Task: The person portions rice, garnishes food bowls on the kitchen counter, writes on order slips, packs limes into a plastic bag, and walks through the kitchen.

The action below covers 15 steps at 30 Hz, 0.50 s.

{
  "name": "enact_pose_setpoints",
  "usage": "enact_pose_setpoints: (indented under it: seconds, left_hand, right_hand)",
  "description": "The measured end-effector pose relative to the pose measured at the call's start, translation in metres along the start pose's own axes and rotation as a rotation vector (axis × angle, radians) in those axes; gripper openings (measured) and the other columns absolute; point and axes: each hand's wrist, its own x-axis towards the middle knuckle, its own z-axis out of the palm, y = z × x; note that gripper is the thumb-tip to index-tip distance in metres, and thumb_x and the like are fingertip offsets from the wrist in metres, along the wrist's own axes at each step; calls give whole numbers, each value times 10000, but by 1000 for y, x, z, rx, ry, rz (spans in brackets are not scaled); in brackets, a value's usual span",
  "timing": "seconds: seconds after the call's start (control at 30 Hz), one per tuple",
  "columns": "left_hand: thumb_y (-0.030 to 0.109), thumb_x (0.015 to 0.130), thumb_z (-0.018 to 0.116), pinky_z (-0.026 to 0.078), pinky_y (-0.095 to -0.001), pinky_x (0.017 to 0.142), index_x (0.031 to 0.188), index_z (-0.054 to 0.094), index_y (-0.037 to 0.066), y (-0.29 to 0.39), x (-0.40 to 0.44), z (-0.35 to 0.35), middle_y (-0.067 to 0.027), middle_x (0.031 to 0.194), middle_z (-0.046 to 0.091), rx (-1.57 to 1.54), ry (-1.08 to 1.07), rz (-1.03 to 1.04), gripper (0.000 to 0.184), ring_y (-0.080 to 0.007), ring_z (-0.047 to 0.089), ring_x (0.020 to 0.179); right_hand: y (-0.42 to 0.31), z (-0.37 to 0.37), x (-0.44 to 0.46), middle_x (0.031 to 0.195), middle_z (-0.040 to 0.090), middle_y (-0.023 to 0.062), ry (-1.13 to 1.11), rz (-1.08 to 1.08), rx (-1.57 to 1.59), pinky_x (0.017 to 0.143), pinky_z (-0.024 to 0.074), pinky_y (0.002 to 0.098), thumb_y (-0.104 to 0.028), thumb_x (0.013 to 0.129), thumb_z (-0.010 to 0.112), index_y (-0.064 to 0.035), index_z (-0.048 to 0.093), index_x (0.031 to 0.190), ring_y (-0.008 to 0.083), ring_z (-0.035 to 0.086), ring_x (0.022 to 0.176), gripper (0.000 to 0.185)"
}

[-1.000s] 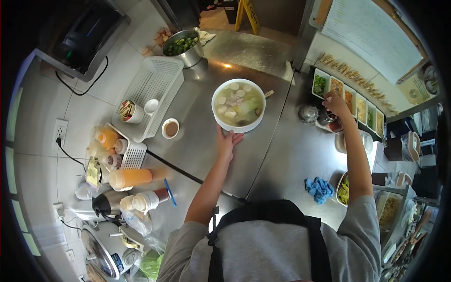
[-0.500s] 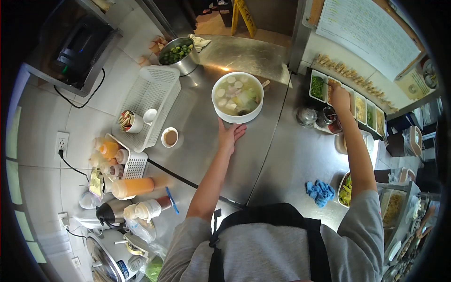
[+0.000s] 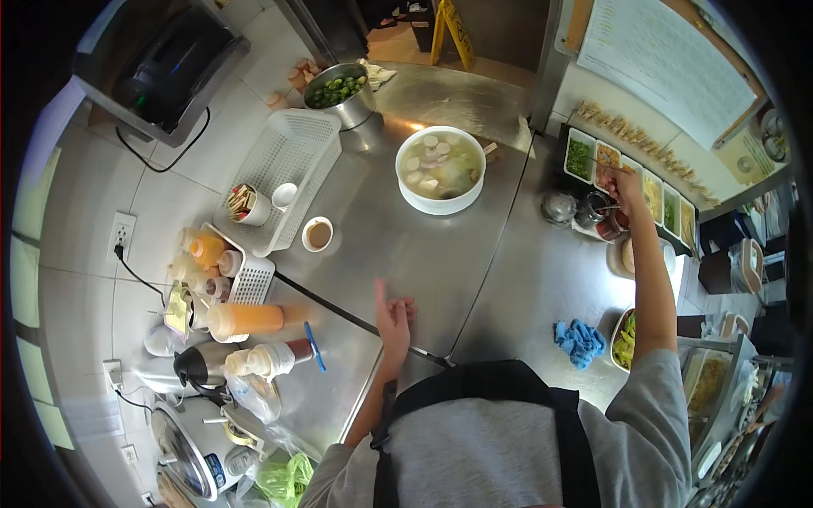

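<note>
My left hand [image 3: 395, 322] hangs over the near part of the steel counter, holding nothing, its fingers apart. Farther out stands a white bowl [image 3: 440, 203] of soup [image 3: 449, 159] with pale round slices, white chunks and greens. My right hand [image 3: 625, 190] is at the near edge of the second tub [image 3: 606, 155] in a black rack, its fingers closed. What they pinch is too small to make out. Beside it on the left is a tub of chopped greens [image 3: 580, 157]. Just below that hand stand dark jars [image 3: 593, 208] with a spoon handle showing.
At left are a white plastic basket [image 3: 323, 161], a cup of brown sauce [image 3: 318, 234], sauce bottles [image 3: 207, 251] and an orange bottle [image 3: 250, 319]. A steel pot of greens [image 3: 356, 110] stands behind. A blue cloth [image 3: 580, 343] lies at right near a bowl of yellow-green vegetables [image 3: 624, 343].
My left hand has let go of the soup bowl's near side and drawn back toward my body. My right hand has pulled slightly back toward the tub's near edge. The view has shifted a little.
</note>
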Motion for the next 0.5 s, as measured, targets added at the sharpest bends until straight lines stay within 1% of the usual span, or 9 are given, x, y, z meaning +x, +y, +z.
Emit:
enact_pose_setpoints:
  seconds: [0.03,0.17,0.23,0.27,0.33,0.37,0.4,0.5]
  left_hand:
    - [61,944,460,494,-233,612,1448,185,96,0,-2,3,-92,889,615,20,24,18,575,-119,592,687]
    - [49,918,497,475,-220,595,1392,313,76,-1,1,12,-58,808,614,143,64,68,510,-91,578,634]
    - [47,907,512,462,-212,571,1355,369,68,-8,5,13,-49,796,613,250,89,168,471,-75,549,592]
    - [46,902,520,455,-208,559,1337,397,64,-9,5,14,-45,790,613,304,100,217,453,-68,535,571]
    - [67,875,562,460,-219,577,1307,441,63,-10,4,13,-32,769,609,322,107,212,448,-79,561,594]
    - [77,862,583,462,-224,586,1291,463,62,-10,4,13,-25,758,608,332,109,211,446,-84,574,606]
    - [70,871,571,457,-218,578,1288,463,53,-7,4,13,-23,755,608,349,111,214,430,-78,561,596]
    - [56,890,547,446,-204,563,1280,462,34,0,3,15,-17,748,608,390,120,222,399,-63,538,577]
  right_hand:
    - [-3,1,-5,638,536,0,22,-9,49,431,296,217,-118,867,493,-28,608,799,67,387,492,161]
    - [-24,15,-28,672,560,16,-81,-82,27,437,299,211,-121,874,487,15,615,986,63,398,509,218]
    - [-46,43,-55,674,567,19,-177,-117,16,441,303,211,-123,884,480,26,603,1086,63,400,514,280]
    - [-48,60,-62,685,573,18,-218,-102,27,444,300,207,-129,886,487,25,586,1129,61,390,515,304]
    - [-51,96,-72,706,586,15,-297,-73,48,449,293,199,-142,889,502,21,550,1214,59,371,516,366]
    - [-47,116,-75,738,615,29,-314,-89,29,463,326,204,-141,895,501,9,560,1208,57,414,534,352]
    - [-42,138,-77,770,644,42,-332,-104,11,476,360,209,-140,900,500,-2,570,1202,56,456,551,339]
    - [-35,202,-96,798,681,92,-219,-466,-422,551,471,288,-81,875,505,-58,595,1186,140,604,622,324]
